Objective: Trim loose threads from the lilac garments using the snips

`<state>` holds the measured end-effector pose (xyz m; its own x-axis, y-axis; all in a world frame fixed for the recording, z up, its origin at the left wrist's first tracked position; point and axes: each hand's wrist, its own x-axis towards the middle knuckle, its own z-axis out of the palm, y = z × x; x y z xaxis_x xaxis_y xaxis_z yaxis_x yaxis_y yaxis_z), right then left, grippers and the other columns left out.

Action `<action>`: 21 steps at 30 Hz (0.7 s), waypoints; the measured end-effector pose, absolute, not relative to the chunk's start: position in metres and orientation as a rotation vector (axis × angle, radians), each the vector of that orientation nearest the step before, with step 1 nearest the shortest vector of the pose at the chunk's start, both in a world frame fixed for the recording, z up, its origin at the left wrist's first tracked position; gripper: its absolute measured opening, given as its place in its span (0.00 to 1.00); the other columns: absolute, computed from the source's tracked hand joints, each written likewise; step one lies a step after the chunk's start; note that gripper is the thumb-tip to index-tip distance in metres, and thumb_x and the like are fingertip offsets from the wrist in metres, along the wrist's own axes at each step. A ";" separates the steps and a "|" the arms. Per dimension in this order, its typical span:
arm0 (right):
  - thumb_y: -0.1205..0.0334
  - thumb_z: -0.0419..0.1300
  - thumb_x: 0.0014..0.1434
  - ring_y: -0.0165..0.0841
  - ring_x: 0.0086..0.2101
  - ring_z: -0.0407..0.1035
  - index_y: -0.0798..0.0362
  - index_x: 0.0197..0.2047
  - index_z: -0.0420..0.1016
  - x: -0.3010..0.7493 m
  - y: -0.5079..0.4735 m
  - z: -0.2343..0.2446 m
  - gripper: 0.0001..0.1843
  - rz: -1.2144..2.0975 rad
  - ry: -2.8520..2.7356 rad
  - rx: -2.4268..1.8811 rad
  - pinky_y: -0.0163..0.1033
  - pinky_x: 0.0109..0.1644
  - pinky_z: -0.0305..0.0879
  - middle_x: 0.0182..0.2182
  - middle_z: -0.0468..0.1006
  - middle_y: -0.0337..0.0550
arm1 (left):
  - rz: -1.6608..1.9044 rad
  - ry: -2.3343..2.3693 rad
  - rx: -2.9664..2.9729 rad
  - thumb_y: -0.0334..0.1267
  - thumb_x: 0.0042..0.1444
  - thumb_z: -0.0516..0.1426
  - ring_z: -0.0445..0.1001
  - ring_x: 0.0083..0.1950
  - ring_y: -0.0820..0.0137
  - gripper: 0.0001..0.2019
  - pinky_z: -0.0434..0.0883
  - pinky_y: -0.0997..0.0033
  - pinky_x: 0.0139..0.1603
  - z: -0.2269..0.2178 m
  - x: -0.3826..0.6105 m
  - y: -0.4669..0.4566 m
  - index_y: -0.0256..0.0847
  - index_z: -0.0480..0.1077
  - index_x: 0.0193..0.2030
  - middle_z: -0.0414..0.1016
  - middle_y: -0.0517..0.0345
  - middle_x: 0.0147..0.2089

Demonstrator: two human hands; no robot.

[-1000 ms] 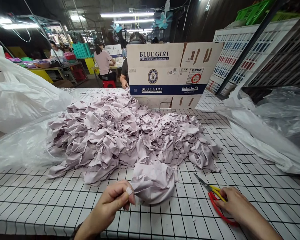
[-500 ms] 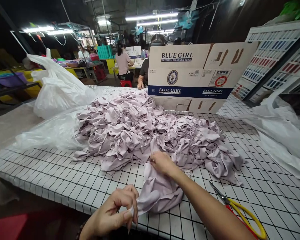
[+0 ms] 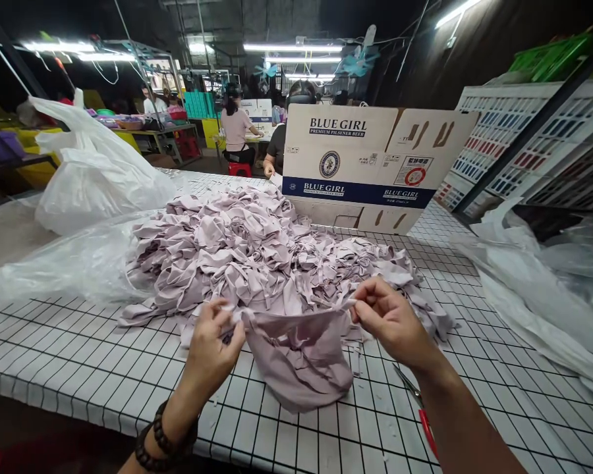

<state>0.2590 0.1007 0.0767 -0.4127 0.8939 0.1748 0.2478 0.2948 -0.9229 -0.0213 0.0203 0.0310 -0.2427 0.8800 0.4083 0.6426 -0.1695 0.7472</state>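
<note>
Now, taking the mauve cloth piece [image 3: 301, 368] as our dial's centre, we are seeing a clear plastic bag [image 3: 79, 270] lying between nine and ten o'clock and a white plastic bag [image 3: 99, 191] bulging at ten. A beaded bracelet [image 3: 159, 431] is circling our wrist near eight. At nine, our left hand [image 3: 211, 349] is pinching one end of the cloth's upper edge, its grip pressing thumb toward fingertips. Toward eleven, a pile of matching cloth [image 3: 227, 243] is covering much of the checked surface [image 3: 128, 368]. Just before twelve, another person's hand [image 3: 269, 170] is showing beside a printed cardboard sheet [image 3: 375, 155], which is standing at one. Our piece is hanging between both hands, sagging toward six; we cannot tell whether its bottom is touching the surface. Between two and three, our right hand [image 3: 393, 322] is pinching the other end, its grip closed narrowly. Scissors [image 3: 426, 428] are lying between three and four, our forearm hiding part of them. Near three, white plastic [image 3: 526, 289] is spreading.
</note>
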 end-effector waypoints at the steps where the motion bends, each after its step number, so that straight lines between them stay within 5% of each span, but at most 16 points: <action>1: 0.60 0.54 0.62 0.25 0.20 0.59 0.49 0.36 0.61 0.257 0.091 0.082 0.04 1.061 -1.892 -1.053 0.30 0.20 0.55 0.23 0.66 0.32 | 1.515 1.981 1.642 0.40 0.53 0.58 0.65 0.52 0.56 0.07 0.66 0.59 0.47 0.035 -0.014 0.023 0.39 0.71 0.33 0.65 0.45 0.49; 4: 0.66 0.53 0.62 0.26 0.23 0.61 0.50 0.35 0.63 0.247 0.069 0.096 0.04 0.634 -2.143 -1.058 0.31 0.25 0.59 0.24 0.65 0.34 | 1.626 1.634 1.459 0.42 0.55 0.57 0.68 0.47 0.60 0.08 0.68 0.61 0.47 0.043 0.022 0.015 0.38 0.71 0.34 0.69 0.48 0.43; 7: 0.69 0.51 0.64 0.29 0.28 0.66 0.52 0.39 0.66 0.239 0.059 0.107 0.05 0.256 -2.293 -0.893 0.34 0.33 0.64 0.28 0.71 0.39 | 0.882 0.714 1.103 0.46 0.60 0.53 0.70 0.28 0.70 0.17 0.68 0.69 0.32 0.037 0.072 0.000 0.35 0.75 0.32 0.73 0.51 0.31; 11: 0.68 0.49 0.65 0.32 0.29 0.67 0.54 0.47 0.69 0.244 0.054 0.114 0.10 -0.057 -2.420 -0.849 0.36 0.33 0.63 0.29 0.73 0.42 | 0.786 0.213 0.344 0.55 0.49 0.59 0.72 0.29 0.72 0.26 0.69 0.72 0.28 0.019 0.118 -0.001 0.35 0.73 0.47 0.74 0.49 0.42; 14: 0.69 0.48 0.65 0.32 0.27 0.65 0.53 0.42 0.72 0.252 0.049 0.112 0.12 -0.161 -2.475 -0.878 0.36 0.29 0.60 0.26 0.71 0.42 | 0.912 0.185 0.061 0.62 0.51 0.56 0.72 0.29 0.73 0.28 0.67 0.73 0.27 0.016 0.126 0.009 0.39 0.72 0.47 0.75 0.53 0.43; 21: 0.66 0.53 0.64 0.31 0.24 0.66 0.52 0.35 0.74 0.255 0.031 0.090 0.09 -0.114 -2.324 -0.920 0.36 0.28 0.57 0.22 0.71 0.39 | 1.066 0.661 0.143 0.48 0.54 0.62 0.66 0.23 0.77 0.15 0.62 0.77 0.23 0.032 0.101 0.011 0.34 0.73 0.34 0.72 0.59 0.27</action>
